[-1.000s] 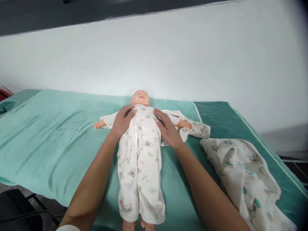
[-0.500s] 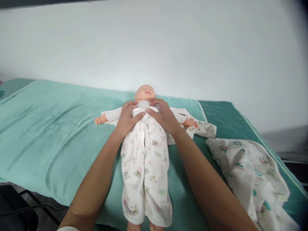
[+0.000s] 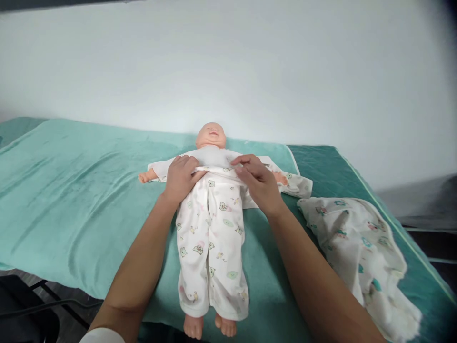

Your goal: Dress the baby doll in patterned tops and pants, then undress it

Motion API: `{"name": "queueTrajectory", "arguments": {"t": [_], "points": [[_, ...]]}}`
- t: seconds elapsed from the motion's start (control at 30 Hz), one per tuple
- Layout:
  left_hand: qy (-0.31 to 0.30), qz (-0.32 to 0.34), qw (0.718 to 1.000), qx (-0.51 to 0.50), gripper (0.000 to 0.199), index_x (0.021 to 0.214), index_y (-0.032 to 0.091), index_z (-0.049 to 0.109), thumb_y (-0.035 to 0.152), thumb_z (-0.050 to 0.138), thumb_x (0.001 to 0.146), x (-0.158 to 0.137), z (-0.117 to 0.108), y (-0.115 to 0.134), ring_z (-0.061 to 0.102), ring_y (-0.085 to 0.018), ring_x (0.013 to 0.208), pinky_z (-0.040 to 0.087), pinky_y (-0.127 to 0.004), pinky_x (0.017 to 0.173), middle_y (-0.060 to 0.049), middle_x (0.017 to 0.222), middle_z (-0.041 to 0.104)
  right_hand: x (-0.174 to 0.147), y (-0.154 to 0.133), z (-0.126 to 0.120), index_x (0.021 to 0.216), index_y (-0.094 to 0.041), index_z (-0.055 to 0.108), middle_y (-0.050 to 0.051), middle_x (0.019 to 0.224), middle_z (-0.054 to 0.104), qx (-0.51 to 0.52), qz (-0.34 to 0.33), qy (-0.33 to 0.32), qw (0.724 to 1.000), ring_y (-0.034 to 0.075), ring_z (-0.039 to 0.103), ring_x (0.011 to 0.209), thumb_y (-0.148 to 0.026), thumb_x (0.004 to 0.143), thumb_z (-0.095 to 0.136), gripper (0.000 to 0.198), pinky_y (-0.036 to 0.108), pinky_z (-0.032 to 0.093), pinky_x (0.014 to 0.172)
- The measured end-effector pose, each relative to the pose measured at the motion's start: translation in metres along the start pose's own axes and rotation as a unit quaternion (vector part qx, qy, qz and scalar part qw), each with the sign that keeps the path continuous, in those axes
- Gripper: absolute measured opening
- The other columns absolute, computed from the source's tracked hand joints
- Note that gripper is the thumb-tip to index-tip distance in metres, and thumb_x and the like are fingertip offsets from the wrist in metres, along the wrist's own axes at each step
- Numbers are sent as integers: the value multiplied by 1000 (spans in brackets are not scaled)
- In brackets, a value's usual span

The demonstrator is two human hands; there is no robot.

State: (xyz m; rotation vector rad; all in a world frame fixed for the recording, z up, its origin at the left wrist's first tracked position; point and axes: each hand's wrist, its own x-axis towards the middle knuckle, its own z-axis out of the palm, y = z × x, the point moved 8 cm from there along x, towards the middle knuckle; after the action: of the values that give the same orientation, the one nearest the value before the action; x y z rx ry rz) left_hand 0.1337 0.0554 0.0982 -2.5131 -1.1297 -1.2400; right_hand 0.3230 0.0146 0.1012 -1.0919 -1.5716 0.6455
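Observation:
A baby doll (image 3: 210,135) lies on its back with its head toward the wall and bare feet toward me. It wears a white long-sleeved top (image 3: 211,156) and white baby trousers (image 3: 224,224) with small printed animals and green shapes. The trousers' upper edge lies across the doll's chest. My left hand (image 3: 181,177) is closed on that edge at the left side, thumb pointing inward. At the right side my right hand (image 3: 260,183) pinches the same edge between thumb and bent fingers. The doll's arms stretch out sideways.
A light green sheet (image 3: 89,190) covers the bed, with a darker green quilted cover (image 3: 317,166) at the right. A printed white cloth (image 3: 360,247) lies crumpled at the right. Another printed garment (image 3: 298,185) lies under the doll's arm. Behind stands a white wall (image 3: 228,71).
My hands have moved apart, from the chest's middle to its sides. The trousers' upper edge now lies lower and flatter, uncovering more of the white top. The view has shifted slightly, showing the doll's feet.

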Motion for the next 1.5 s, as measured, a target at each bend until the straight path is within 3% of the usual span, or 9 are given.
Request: {"name": "queueTrajectory", "arguments": {"t": [0.17,0.33,0.43,0.67,0.87,0.97,1.1,1.3,1.5], "points": [[-3,-53,999,12,16,74,24,47,25,60,84,-7,2,-13,50,-21,69,36,-34,69,-1,68,55,-34,22,-19,57,-22,44,1,63,42,42,76,72,994,17,42,65,-65,87,59,54,34,40,62],[33,-157,984,-77,14,81,24,52,13,56,72,-14,2,-29,53,-20,75,40,-33,74,0,77,58,-50,35,-1,56,-22,26,-3,59,23,-28,122,-13,992,12,24,58,-67,87,57,63,30,22,54],[64,-183,971,-141,16,80,24,52,10,54,72,-16,0,-28,53,-18,76,42,-32,74,0,78,57,-52,37,8,57,-21,29,-4,59,24,-88,109,-55,989,11,25,58,-66,88,56,60,30,20,54],[136,-217,946,-201,10,79,23,57,14,59,78,-53,-33,4,52,-14,72,42,-30,70,3,75,59,-47,36,9,54,-21,35,-4,51,31,-180,64,9,982,12,31,53,-63,85,59,57,29,26,55],[92,-310,926,-193,7,80,23,60,18,61,76,-110,-42,12,54,-13,65,44,-28,66,5,71,62,-51,36,2,68,-23,58,-3,59,53,-201,35,72,976,15,45,57,-54,83,67,36,31,35,60],[46,-346,915,-202,8,88,24,63,23,63,80,-117,-38,10,60,-16,77,47,-30,75,3,83,67,-52,33,2,70,-22,60,-2,63,56,-184,35,77,979,15,46,60,-53,83,68,34,31,37,62],[2,-332,914,-234,17,102,24,64,33,62,87,-108,-33,10,62,-19,96,48,-33,88,-1,102,69,-51,35,7,67,-21,58,-3,61,48,-103,78,33,991,13,40,60,-52,82,69,36,29,33,58],[-43,-341,904,-255,30,102,24,61,41,73,80,-107,-27,12,58,-18,90,47,-30,81,-1,102,65,-64,38,17,57,-20,43,-4,58,32,4,137,-114,984,11,31,59,-61,81,67,53,28,23,54],[-47,-337,914,-222,30,91,22,57,42,75,79,-107,-28,13,53,-16,79,43,-30,76,0,89,59,-80,22,20,64,-20,60,0,68,55,-60,99,-239,964,17,51,69,-58,83,67,43,29,40,62]]}}
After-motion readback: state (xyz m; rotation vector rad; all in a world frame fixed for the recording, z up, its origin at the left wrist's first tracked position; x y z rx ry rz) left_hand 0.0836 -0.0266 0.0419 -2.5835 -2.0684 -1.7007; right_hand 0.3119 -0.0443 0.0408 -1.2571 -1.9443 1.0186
